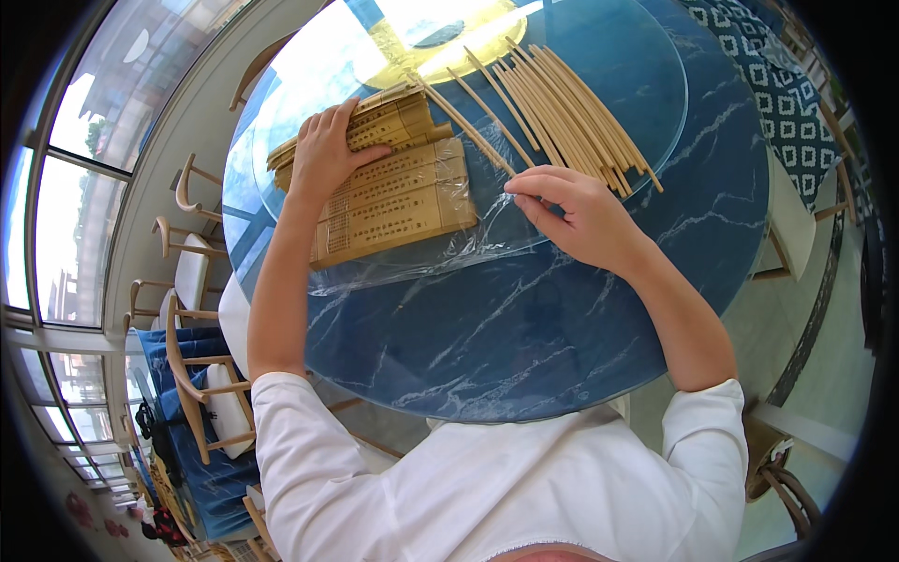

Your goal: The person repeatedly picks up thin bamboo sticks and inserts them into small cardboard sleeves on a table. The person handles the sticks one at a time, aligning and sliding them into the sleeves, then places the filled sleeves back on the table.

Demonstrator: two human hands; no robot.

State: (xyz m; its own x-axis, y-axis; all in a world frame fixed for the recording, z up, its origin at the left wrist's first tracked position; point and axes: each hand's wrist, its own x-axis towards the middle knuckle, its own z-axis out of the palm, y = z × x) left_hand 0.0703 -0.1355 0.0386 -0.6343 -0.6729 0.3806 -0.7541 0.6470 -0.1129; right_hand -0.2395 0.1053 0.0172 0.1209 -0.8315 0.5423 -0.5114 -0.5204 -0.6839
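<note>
A bamboo-slip scroll (398, 194) with columns of dark writing lies partly unrolled on the table. My left hand (328, 150) is over its rolled far part, fingers across the slips and thumb spread toward the flat part. Clear plastic film (459, 248) lies under and around the scroll's right and near edges. With thumb and fingertips, my right hand (576, 211) pinches the near end of a thin wooden stick (464, 125), which slants away toward the scroll's far right corner. Right of it, several similar wooden sticks (562, 117) lie side by side, pointing away from me.
The round blue marble-patterned table (468, 365) carries a glass turntable (670, 122) under the sticks. A yellow round thing (440, 42) shows at the far side. Wooden chairs (192, 370) stand at left by large windows; a patterned cloth (782, 103) hangs at right.
</note>
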